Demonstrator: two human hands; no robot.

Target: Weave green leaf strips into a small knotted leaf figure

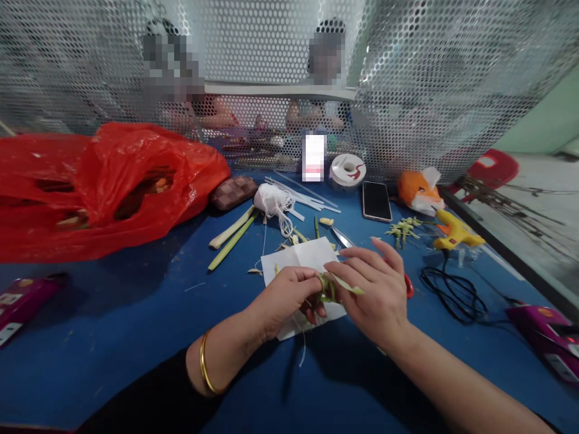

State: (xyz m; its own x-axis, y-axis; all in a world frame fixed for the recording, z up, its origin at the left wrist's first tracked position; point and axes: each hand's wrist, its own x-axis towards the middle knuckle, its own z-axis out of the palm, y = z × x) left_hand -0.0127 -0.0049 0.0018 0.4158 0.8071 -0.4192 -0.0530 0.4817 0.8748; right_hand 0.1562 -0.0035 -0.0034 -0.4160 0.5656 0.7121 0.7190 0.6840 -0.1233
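A folded green leaf strip point(329, 289) is held above a sheet of white paper point(312, 250) on the blue table point(149, 319); it is pinched between the thumb and fingers of the left hand point(289, 295), by whose wrist a gold bangle point(205, 363) is worn; the strip is also touched by the right hand point(377, 295), whose outer fingers are spread, though whether it is gripped there cannot be told, as the inner fingers are partly hidden; a fine white thread point(303, 349) is seen hanging just below the left hand. Beyond the paper, scissors point(342, 237) are partly covered by the right hand; to the left, two pale green stalks point(232, 242) are laid beside a bundle of white string point(274, 202); farther back, a checkered pouch point(233, 193), a ribbon spool point(348, 170) and a smartphone point(376, 201) are set out; at the right, a yellow glue gun point(458, 234) is placed near an orange tissue pack point(420, 190); the left side is filled by a red plastic bag point(194, 175).
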